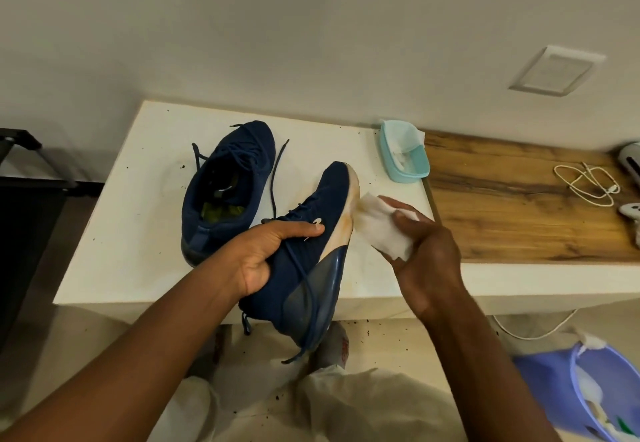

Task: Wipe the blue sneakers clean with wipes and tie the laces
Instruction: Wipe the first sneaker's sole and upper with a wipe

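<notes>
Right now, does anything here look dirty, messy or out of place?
Yes. The held sneaker has orange-brown staining along its white sole edge, where the right hand presses a wipe. Dark crumbs speckle the white table and the floor. Both sneakers' laces hang untied.

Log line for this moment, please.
left hand: holds sneaker tilted | right hand: wipe at stained midsole | second sneaker: on table, unlaced | stage: wiping
</notes>
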Tool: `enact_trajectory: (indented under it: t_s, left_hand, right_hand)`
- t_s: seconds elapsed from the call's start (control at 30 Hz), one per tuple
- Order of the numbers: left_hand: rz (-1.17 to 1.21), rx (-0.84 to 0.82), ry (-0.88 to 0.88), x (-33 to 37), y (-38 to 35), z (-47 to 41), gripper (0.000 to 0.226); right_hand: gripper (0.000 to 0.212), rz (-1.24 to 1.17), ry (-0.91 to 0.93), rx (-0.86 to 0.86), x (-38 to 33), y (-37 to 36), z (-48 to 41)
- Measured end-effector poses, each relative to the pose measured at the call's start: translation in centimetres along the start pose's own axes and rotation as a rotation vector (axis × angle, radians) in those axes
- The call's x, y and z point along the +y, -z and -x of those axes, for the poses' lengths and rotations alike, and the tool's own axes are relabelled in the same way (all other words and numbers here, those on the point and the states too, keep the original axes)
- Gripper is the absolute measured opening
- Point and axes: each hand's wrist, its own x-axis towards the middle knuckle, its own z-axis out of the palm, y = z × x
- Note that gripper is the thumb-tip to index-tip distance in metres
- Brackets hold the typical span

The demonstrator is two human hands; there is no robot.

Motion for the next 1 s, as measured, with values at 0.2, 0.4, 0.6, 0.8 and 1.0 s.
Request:
enact_trajectory:
  t_s: [0.2,0.4,0.6,0.8,1.0]
  left_hand:
    - [-0.339,0.044,-0.141,0.2,0.6,0.8,0.053]
    - [-0.733,0.277,-0.324,0.0,1.5,2.1,0.100]
    - [-0.565,0.208,-0.487,-1.9,1.2,2.5,0.103]
    - [-0.616,0.187,-0.588,-3.0,0.4,2.0,0.084]
    - [-0.471,0.191,-0.541,-2.6,0.6,1.8,0.079]
  right_hand:
    - [0.035,-0.420,-0.177,-0.054,-0.3,0.4,-0.6]
    - [0.023,0.310,0.342,0.178,-0.7,-0.4,-1.2]
    - [0.054,1.275,0.681,-0.152,3.4,-1.3,-2.5]
    - [0.062,1.448,0.665,-0.157,4.2,-1.8,0.2]
    - [0.046,1.340,0.458,-0.195,3.2,-1.7,2.9]
